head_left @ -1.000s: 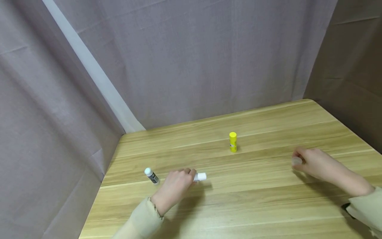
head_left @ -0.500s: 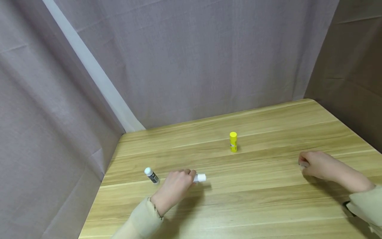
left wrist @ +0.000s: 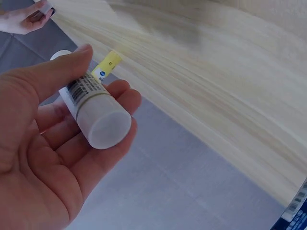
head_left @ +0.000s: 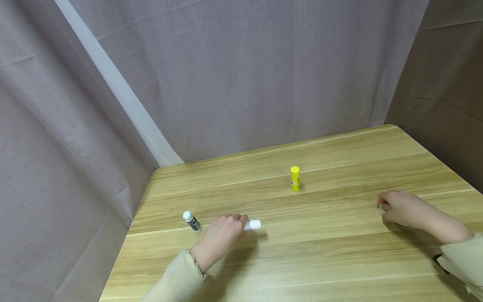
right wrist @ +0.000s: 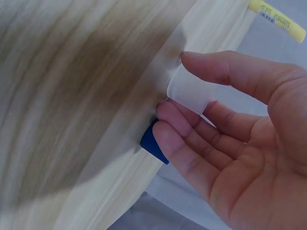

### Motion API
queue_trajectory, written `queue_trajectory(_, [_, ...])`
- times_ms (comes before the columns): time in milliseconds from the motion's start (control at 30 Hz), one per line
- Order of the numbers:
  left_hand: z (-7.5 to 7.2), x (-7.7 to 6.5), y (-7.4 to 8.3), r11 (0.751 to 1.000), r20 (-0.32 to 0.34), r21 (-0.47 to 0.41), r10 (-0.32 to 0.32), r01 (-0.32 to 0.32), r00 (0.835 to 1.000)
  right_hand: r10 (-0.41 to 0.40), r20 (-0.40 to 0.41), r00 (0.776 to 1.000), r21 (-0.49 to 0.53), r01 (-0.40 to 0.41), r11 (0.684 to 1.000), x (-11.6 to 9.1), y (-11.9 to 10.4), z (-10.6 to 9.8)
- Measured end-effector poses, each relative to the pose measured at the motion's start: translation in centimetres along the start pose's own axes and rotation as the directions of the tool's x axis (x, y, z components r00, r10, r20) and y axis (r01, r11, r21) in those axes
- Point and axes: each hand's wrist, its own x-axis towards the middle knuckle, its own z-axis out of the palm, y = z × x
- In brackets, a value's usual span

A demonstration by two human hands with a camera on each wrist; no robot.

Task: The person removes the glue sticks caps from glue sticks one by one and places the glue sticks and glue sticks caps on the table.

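Note:
My left hand (head_left: 222, 233) grips a white glue stick (left wrist: 96, 108) with a barcode label, its thumb on top and fingers curled below. In the head view one white end of it pokes out past the fingers. At the right of the table, my right hand (head_left: 405, 208) pinches a ridged, translucent white cap (right wrist: 192, 88) between thumb and fingers. A dark blue piece (right wrist: 154, 143) shows just beyond the fingertips in the right wrist view; whether they touch it I cannot tell. The head view hides that piece.
An upright yellow glue stick (head_left: 295, 179) stands between and beyond the hands. Left of my left hand is another glue stick (head_left: 192, 222), white-capped with a dark label. A grey curtain (head_left: 245, 84) borders the back of the wooden table (head_left: 320, 260).
My right hand moved slightly right with the cap, turning it a little, then stayed put over the last half second. The left hand and its glue stick have barely moved.

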Motion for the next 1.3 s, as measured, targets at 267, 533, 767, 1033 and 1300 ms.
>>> queue_trajectory(267, [-0.2,-0.7,-0.9,0.939,0.014,-0.328,-0.100,0.099,0.995,0.004,-0.002,1.000,0.000,-0.004,1.000,0.1,0.3,0.0])
queue_trajectory(533, [0.2,-2.4,-2.7,0.744,-0.054,-0.639,-0.297,0.196,0.953,-0.005,-0.002,1.000,-0.013,0.005,1.000,0.1,0.2,0.0])
queue_trajectory(767, [0.2,-4.3,-4.1,0.529,-0.113,-0.833,-0.445,0.159,0.889,-0.018,-0.002,1.000,-0.025,0.017,1.000,0.0,0.3,-0.1])
queue_trajectory(1033, [-0.7,-5.9,-4.8,0.357,-0.101,-0.923,-0.591,0.147,0.800,-0.031,0.007,0.999,-0.040,0.031,0.999,0.2,0.3,-0.1])
queue_trajectory(1300, [-0.5,-6.5,-5.1,0.357,-0.129,-0.927,-0.599,0.119,0.790,-0.032,0.008,0.999,-0.036,0.032,0.999,0.3,0.5,0.0])
